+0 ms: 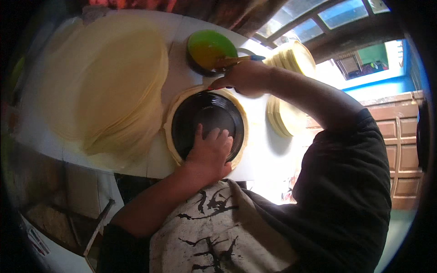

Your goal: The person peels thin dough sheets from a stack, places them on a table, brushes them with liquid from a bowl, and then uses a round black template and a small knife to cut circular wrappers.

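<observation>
A round black pan or lid (pixel 218 117) lies on a slightly larger round of pale dough (pixel 169 119), whose rim shows around it. My left hand (pixel 211 150) rests on the black disc with fingers spread, near its lower edge. My right hand (pixel 244 76) is at the top edge of the disc, fingers bent; a thin tool seems to be in it, mostly hidden. Just beyond that hand, a brush-like tool with a blue-tipped handle (pixel 240 59) lies across a green bowl (pixel 213 46) that holds something orange-yellow.
A large pile of thin pale dough sheets (pixel 116 75) covers the left of the white table (pixel 157 160). To the right stand stacks of smaller pale rounds (pixel 297 58), (pixel 283 116). A brown panelled door (pixel 406 150) is farther right.
</observation>
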